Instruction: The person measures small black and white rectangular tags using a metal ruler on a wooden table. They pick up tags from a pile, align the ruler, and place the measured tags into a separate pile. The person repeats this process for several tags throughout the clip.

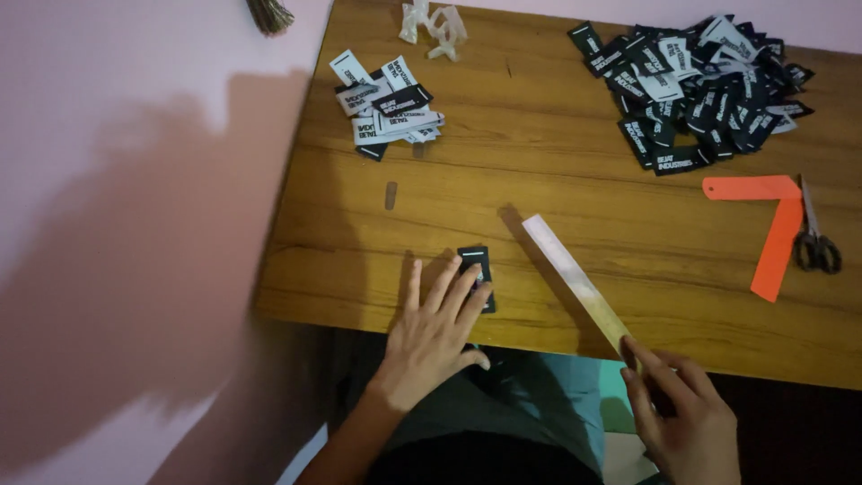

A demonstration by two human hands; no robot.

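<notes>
I am watching the left hand (437, 328) lying flat with its fingers spread on the wooden table (557, 153), fingertips pressing down on a small black fabric label (476, 269) near the front edge; the label is lying under and just beyond the middle fingers, its far end showing clear of them. The right hand (682, 418) is pinching the near end of a long flat ruler (576, 280), fingers closed on it, and the ruler is angling up and left over the table, its far end hanging just right of the label, not touching it. A small stack of labels (388, 110) is sitting far left, a larger black heap (696, 85) far right, with an orange card strip (772, 224) and scissors (813, 238) beside it.
</notes>
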